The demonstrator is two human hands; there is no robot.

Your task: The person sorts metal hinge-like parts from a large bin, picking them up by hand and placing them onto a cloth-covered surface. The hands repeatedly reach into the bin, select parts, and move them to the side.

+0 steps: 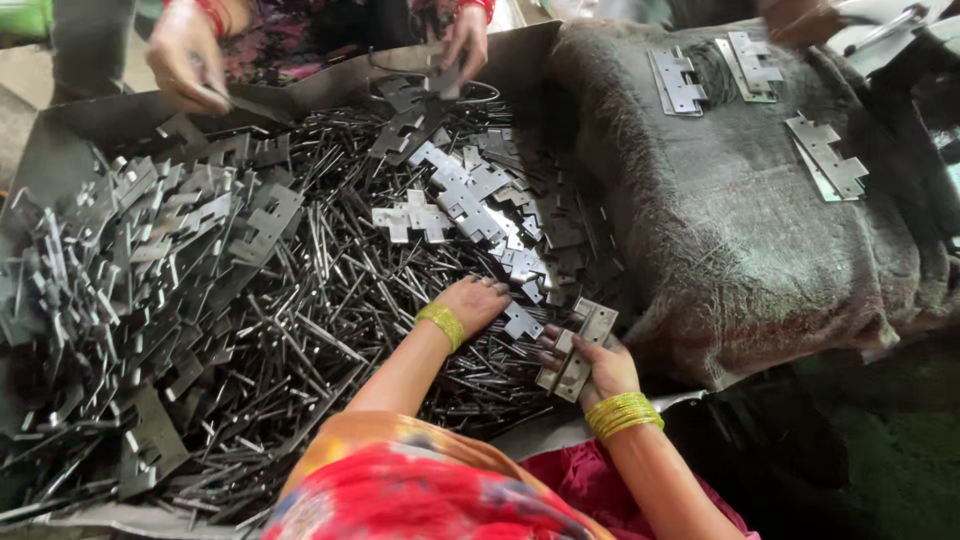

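Note:
My right hand (603, 375) grips a small stack of flat grey metal hinge plates (578, 350), held tilted just in front of the dark cloth mound. My left hand (478, 303), with a yellow bangle at the wrist, rests palm down on a heap of thin metal pins (330, 300). Its fingertips curl into the pins beside a loose notched hinge leaf (521, 322). Whether the fingers hold a pin is hidden. A trail of more hinge leaves (455, 200) runs up the pile from there.
A dense heap of hinge plates (150, 260) fills the left side. A dark sackcloth mound (730, 230) on the right carries finished hinges (677, 82). Another person's hands (185, 55) work at the far edge, and a third person's hand (800, 20) is at top right.

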